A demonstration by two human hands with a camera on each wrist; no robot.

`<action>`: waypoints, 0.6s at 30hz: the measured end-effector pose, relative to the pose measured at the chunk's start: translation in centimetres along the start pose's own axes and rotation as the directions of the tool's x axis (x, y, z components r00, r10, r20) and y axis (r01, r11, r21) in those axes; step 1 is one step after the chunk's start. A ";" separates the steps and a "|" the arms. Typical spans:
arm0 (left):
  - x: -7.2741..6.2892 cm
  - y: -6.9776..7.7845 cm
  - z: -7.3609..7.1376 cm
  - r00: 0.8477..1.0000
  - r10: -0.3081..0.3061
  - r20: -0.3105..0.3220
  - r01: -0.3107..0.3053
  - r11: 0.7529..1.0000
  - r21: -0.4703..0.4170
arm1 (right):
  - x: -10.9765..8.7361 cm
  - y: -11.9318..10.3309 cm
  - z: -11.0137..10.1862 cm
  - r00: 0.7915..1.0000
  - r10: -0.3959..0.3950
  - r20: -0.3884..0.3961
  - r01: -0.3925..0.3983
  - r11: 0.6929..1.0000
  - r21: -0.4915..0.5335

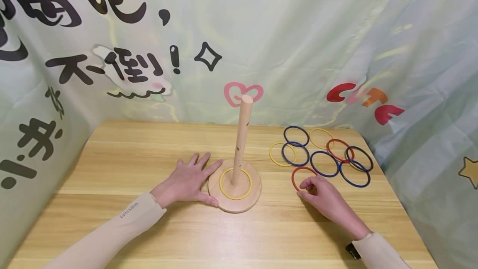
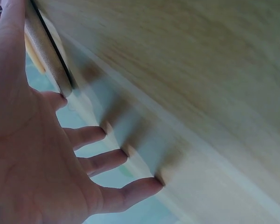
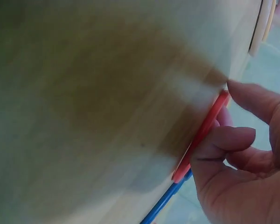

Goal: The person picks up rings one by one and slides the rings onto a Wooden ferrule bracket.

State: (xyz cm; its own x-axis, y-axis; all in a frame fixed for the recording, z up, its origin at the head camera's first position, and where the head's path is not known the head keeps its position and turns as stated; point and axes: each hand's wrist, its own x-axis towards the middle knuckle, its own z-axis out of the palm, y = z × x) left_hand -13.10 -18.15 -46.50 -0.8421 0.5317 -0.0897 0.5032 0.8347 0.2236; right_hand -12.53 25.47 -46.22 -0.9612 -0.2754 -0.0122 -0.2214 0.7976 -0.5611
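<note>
Our right hand (image 1: 328,200) is at the near red ring (image 1: 292,177), thumb and bent fingers apart at the tips; we cannot tell whether they are clamped on it. Taking this hand as clock centre, the ring lies at 10 o'clock on the tabletop (image 1: 261,235), its near arc beside the thumb. Our left hand (image 1: 190,179) is at 9 o'clock, fingers spread, thumb and index finger touching the wooden base (image 1: 255,188).

Ring risk: we judge that a loose pinch would let it slip. Its far side touches or nearly touches the middle blue ring (image 1: 323,151) at 12 o'clock, so a sideways pull could drag both.

Base risk: if our left hand bears too lightly, a knock on the tall peg (image 1: 241,140) could shift or tip the base.

Obstructions: at 9 o'clock the base rim stands in any low sweep, with a thin yellow ring (image 1: 235,199) lying around the peg's foot. At 2 o'clock, the right blue ring (image 1: 356,186) overlaps a dark ring (image 1: 354,147), which crosses the far red ring (image 1: 337,139) at 1. Beyond the tabletop, a printed cloth (image 1: 298,45) bounds the far side.
</note>
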 end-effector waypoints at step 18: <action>0.0 0.0 0.1 1.000 0.003 -0.004 -0.003 1.000 0.009 | -0.6 -2.7 0.3 0.976 -0.162 -0.145 0.153 0.986 -0.073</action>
State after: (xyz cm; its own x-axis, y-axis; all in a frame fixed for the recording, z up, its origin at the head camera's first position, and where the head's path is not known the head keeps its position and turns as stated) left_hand -13.12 -18.17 -46.58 -0.8413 0.5339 -0.0849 0.5077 0.8342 0.2155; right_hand -11.29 23.31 -44.90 -0.9261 -0.3203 0.1992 -0.3772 0.7830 -0.4946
